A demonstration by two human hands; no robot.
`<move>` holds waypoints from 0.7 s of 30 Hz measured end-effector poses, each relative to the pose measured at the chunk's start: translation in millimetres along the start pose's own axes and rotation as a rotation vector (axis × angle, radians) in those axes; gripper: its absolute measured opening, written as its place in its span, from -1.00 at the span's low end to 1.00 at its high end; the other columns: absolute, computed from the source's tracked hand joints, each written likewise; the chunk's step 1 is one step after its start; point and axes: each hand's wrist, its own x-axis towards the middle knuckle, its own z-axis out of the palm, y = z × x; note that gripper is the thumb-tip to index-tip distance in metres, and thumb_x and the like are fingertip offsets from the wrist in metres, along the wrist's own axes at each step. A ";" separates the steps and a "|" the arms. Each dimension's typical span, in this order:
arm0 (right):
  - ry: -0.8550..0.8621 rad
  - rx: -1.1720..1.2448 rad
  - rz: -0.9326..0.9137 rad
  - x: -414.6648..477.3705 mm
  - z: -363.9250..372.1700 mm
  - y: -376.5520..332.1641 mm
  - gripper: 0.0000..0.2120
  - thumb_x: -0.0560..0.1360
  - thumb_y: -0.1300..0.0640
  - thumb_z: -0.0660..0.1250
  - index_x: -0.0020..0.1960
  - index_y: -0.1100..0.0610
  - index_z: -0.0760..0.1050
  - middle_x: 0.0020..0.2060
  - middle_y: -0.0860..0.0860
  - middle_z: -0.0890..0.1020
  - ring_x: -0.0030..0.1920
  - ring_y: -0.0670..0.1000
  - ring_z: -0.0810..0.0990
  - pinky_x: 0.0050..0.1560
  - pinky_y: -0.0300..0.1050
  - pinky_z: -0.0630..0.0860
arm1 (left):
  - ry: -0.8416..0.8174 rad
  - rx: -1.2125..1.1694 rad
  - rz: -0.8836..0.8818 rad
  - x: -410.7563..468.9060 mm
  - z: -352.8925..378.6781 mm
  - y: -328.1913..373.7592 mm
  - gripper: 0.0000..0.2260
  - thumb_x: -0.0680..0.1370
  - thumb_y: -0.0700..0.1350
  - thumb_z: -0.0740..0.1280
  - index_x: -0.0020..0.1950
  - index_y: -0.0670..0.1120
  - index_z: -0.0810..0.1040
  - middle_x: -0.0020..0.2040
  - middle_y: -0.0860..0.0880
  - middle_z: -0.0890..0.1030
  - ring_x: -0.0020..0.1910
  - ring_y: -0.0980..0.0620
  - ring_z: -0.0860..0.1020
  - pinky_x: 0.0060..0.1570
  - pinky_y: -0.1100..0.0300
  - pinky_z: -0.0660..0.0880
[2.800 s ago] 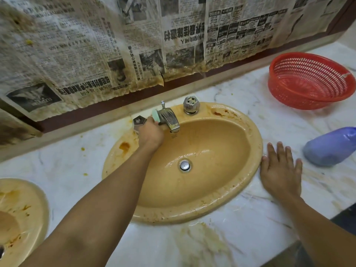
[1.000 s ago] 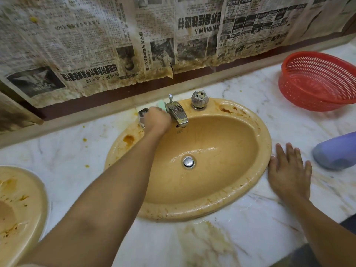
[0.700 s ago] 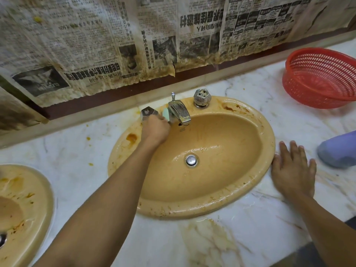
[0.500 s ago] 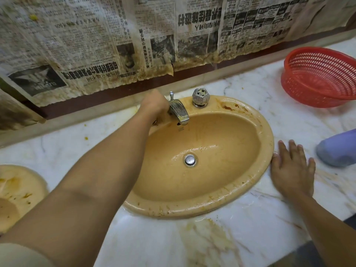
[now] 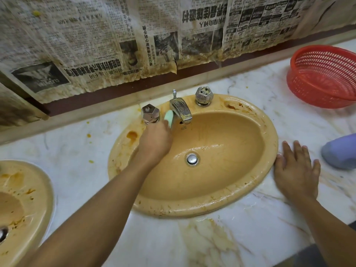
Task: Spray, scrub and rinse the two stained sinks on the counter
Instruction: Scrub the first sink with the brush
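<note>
Head camera: the oval tan sink [image 5: 202, 209] is seen set into the marble counter [image 5: 73, 151], its rim streaked with brown and orange stains and its bowl wet around the metal drain [image 5: 192, 159]. The left hand [image 5: 156, 143] is stretched over the back left part of the rim, with its fingers curled around a pale green sponge [image 5: 169, 117]. Only the sponge's upper end is shown, and it is pressed against the left side of the tarnished faucet spout [image 5: 181, 109], between the spout and the left knob [image 5: 150, 113]. The right knob [image 5: 204, 96] is left untouched on the other side of the spout.

The right hand [image 5: 296, 170] is laid flat on the counter with fingers straight and spread, just beside the sink's right rim; nothing is held in it.

A second sink [image 5: 44, 189], equally stained, is cut off by the left edge of the view. A red basket [image 5: 323, 78] is placed at the far right of the counter. Nearer, a purple object [image 5: 341, 151], possibly a bottle lying on its side, is partly cropped. Stained newspaper [image 5: 96, 45] is hung along the wall behind.
</note>
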 end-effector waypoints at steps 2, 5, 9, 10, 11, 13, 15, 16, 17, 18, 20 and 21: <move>0.001 0.008 0.002 -1.1 -0.3 -0.9 -0.36 0.62 -0.20 -0.22 0.63 -0.03 0.15 0.64 0.02 0.13 0.64 0.07 0.03 0.57 0.28 -0.01 | -0.004 0.140 0.116 -9.7 6.1 0.0 -0.75 0.64 -0.21 0.19 0.26 -0.08 0.55 -0.25 -0.10 0.52 -0.30 -0.16 0.50 -0.43 0.08 0.33; 0.009 0.008 0.001 -0.2 -0.1 -1.5 -0.36 0.62 -0.21 -0.22 0.63 -0.03 0.15 0.64 0.02 0.13 0.63 0.07 0.03 0.57 0.28 -0.01 | -0.059 0.310 0.267 8.8 5.7 13.0 -0.69 0.61 -0.26 0.17 0.32 -0.08 0.50 -0.30 -0.07 0.42 -0.30 -0.16 0.46 -0.37 0.05 0.36; 0.009 0.009 -0.012 0.2 0.3 1.8 -0.36 0.63 -0.22 -0.21 0.62 -0.02 0.16 0.64 0.03 0.14 0.63 0.08 0.04 0.57 0.28 0.00 | -0.072 0.440 0.322 12.9 2.6 6.0 -0.58 0.61 -0.29 0.14 0.46 -0.10 0.43 -0.34 -0.03 0.33 -0.37 -0.11 0.40 -0.42 0.08 0.34; 0.008 0.013 -0.014 -0.1 -0.1 1.6 -0.36 0.63 -0.21 -0.20 0.62 -0.02 0.17 0.64 0.03 0.14 0.63 0.08 0.04 0.57 0.28 0.00 | -0.088 0.464 0.338 6.3 -0.5 -5.1 -0.53 0.62 -0.29 0.13 0.54 -0.08 0.35 -0.34 -0.03 0.33 -0.41 -0.08 0.37 -0.45 0.08 0.32; 0.006 0.016 -0.015 -0.6 -0.4 1.2 -0.36 0.63 -0.21 -0.20 0.62 -0.02 0.17 0.64 0.03 0.14 0.63 0.08 0.04 0.57 0.28 0.00 | -0.097 0.479 0.344 -0.6 -4.4 -18.5 -0.49 0.63 -0.27 0.12 0.59 -0.06 0.27 -0.35 -0.03 0.32 -0.43 -0.06 0.34 -0.46 0.08 0.30; 0.006 0.015 -0.007 -1.9 -0.5 0.3 -0.36 0.62 -0.20 -0.20 0.62 -0.02 0.16 0.64 0.03 0.14 0.63 0.08 0.04 0.57 0.28 0.00 | -0.081 0.515 0.347 -6.2 -13.5 -38.0 -0.48 0.65 -0.22 0.13 0.62 -0.01 0.21 -0.36 -0.04 0.33 -0.44 -0.08 0.35 -0.45 0.08 0.30; 0.006 0.007 -0.001 -2.6 -0.3 -1.0 -0.36 0.62 -0.20 -0.21 0.63 -0.02 0.15 0.64 0.03 0.13 0.63 0.07 0.03 0.57 0.27 -0.01 | -0.057 0.551 0.382 4.7 -19.3 -33.4 -0.52 0.65 -0.21 0.14 0.59 0.00 0.28 -0.34 -0.04 0.39 -0.44 -0.07 0.37 -0.43 0.08 0.34; 0.005 0.005 -0.003 -2.5 -0.5 -0.8 -0.36 0.63 -0.20 -0.22 0.63 -0.02 0.15 0.64 0.03 0.13 0.64 0.07 0.03 0.57 0.27 -0.01 | -0.047 0.555 0.408 14.1 -19.9 -25.1 -0.54 0.65 -0.23 0.14 0.56 0.00 0.32 -0.30 -0.05 0.44 -0.46 -0.05 0.36 -0.43 0.09 0.35; 0.005 0.008 -0.005 -2.0 -0.8 -0.2 -0.36 0.63 -0.21 -0.22 0.63 -0.02 0.15 0.64 0.03 0.13 0.64 0.07 0.03 0.57 0.27 0.00 | -0.040 0.555 0.432 21.8 -19.5 -16.0 -0.54 0.65 -0.24 0.14 0.55 0.01 0.34 -0.27 -0.06 0.47 -0.46 -0.03 0.36 -0.42 0.08 0.35; 0.007 0.013 -0.006 -1.2 -1.1 0.9 -0.35 0.62 -0.22 -0.23 0.63 -0.02 0.16 0.64 0.03 0.13 0.64 0.07 0.04 0.57 0.27 0.00 | -0.035 0.553 0.447 26.9 -18.9 -8.2 -0.53 0.65 -0.25 0.14 0.56 0.02 0.34 -0.25 -0.07 0.46 -0.44 -0.04 0.39 -0.40 0.08 0.34; 0.005 0.022 -0.008 -1.0 -1.1 2.2 -0.34 0.62 -0.23 -0.23 0.63 -0.02 0.17 0.64 0.02 0.13 0.64 0.06 0.03 0.58 0.26 -0.01 | -0.057 0.567 0.429 28.9 -19.8 -10.7 -0.55 0.65 -0.25 0.14 0.54 0.00 0.36 -0.20 -0.09 0.46 -0.43 -0.06 0.40 -0.40 0.07 0.35; 0.003 0.024 -0.009 -1.1 -1.3 2.0 -0.35 0.62 -0.23 -0.22 0.63 -0.02 0.17 0.64 0.02 0.13 0.64 0.06 0.03 0.58 0.26 -0.02 | -0.073 0.569 0.410 25.8 -22.8 -19.7 -0.59 0.65 -0.24 0.15 0.49 -0.02 0.39 -0.16 -0.10 0.48 -0.43 -0.06 0.40 -0.40 0.07 0.39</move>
